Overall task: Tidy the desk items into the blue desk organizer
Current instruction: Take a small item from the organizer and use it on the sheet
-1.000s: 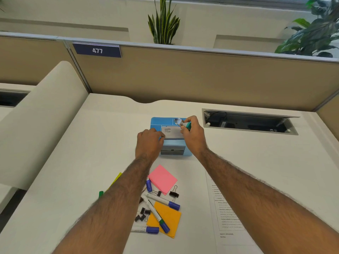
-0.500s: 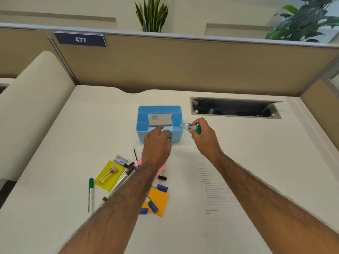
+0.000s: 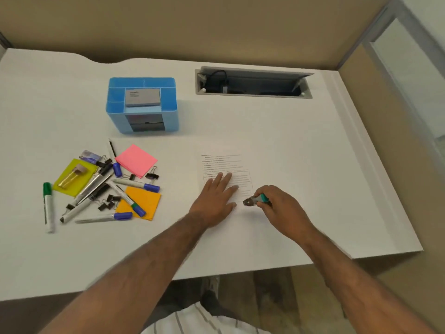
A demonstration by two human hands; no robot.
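My left hand (image 3: 214,198) lies flat on a printed sheet (image 3: 225,162); at its 3 o'clock, my right hand (image 3: 283,209) grasps a teal tool (image 3: 255,200).

Desk (image 3: 289,141): plain white.
Organizer (image 3: 115,121), far left: bright blue walls, dark grey front panel.
Box (image 3: 142,97) in its top: mid grey, small dark print.
Pink pad (image 3: 136,160), orange pad (image 3: 147,201), yellow-green pad (image 3: 72,163): flat colour each.
Green-capped marker (image 3: 48,206), leftmost: white barrel.
Blue-capped marker (image 3: 137,184): white barrel; two more nearby look alike.
Binder clips (image 3: 152,175): black.
Sheet (image 3: 226,162), near right: white, lines of black print.
Small tool (image 3: 256,200): teal body, grey tip.
Partition (image 3: 192,27), far: tan.
Shirt (image 3: 207,321), near edge: white, thin grey stripes.
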